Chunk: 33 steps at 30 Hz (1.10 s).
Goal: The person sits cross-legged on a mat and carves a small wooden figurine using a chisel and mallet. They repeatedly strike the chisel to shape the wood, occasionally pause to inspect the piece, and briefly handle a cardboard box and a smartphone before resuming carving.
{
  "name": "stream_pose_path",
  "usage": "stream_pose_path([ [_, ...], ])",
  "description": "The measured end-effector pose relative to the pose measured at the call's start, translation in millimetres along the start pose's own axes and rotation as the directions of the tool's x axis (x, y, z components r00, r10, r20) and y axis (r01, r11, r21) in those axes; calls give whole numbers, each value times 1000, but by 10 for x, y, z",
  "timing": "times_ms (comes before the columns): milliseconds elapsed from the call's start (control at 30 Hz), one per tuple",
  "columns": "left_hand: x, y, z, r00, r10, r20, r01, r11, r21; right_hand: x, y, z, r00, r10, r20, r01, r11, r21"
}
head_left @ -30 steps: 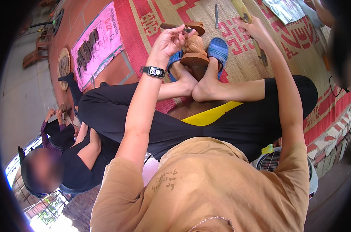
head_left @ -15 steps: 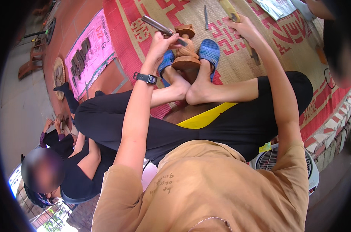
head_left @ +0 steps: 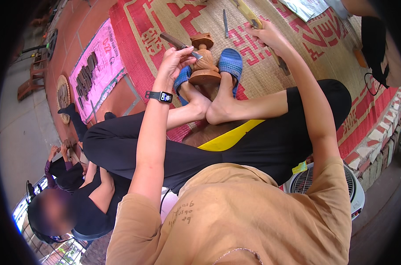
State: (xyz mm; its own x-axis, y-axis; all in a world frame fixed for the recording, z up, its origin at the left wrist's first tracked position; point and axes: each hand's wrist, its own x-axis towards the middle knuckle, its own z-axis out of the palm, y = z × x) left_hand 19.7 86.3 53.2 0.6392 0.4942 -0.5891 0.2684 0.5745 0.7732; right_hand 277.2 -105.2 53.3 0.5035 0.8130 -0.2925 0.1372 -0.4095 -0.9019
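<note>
My left hand (head_left: 175, 62) is closed round a chisel (head_left: 176, 42) with a brown handle, its flat metal blade pointing down to the right. The blade tip lies at the left side of a carved wooden figure (head_left: 206, 64), though I cannot tell whether they touch. The figure stands on a round base between my feet, which wear blue sandals (head_left: 230, 64). Off to the right, raised apart from the figure, my right hand (head_left: 269, 37) grips a long yellowish wooden bar (head_left: 249, 15) with a dark lower end.
A thin dark blade-like tool (head_left: 225, 24) lies on the patterned mat (head_left: 258, 92) beyond my feet. Several chisels (head_left: 86, 75) rest on a pink cloth at left, near a round basket (head_left: 62, 99). People sit at left and far right; a fan (head_left: 302, 179) stands by my right side.
The whole view has shifted a little, so things appear farther left. My left hand has tilted the chisel slightly, its tip lower beside the figure. Both hands keep their holds.
</note>
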Motion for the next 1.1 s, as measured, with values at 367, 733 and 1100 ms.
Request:
stream_pose_path([
  [367, 123, -241, 72, 917, 358, 176, -396, 767, 504, -2, 55, 14, 1000, -19, 4, 18, 999, 30],
  [733, 55, -324, 109, 942, 255, 219, -336, 753, 567, -14, 22, 42, 1000, -14, 10, 14, 1000, 10],
  [1100, 105, -211, 198, 932, 224, 286, -361, 652, 667, 14, 86, 58, 1000, -20, -4, 20, 1000, -15],
])
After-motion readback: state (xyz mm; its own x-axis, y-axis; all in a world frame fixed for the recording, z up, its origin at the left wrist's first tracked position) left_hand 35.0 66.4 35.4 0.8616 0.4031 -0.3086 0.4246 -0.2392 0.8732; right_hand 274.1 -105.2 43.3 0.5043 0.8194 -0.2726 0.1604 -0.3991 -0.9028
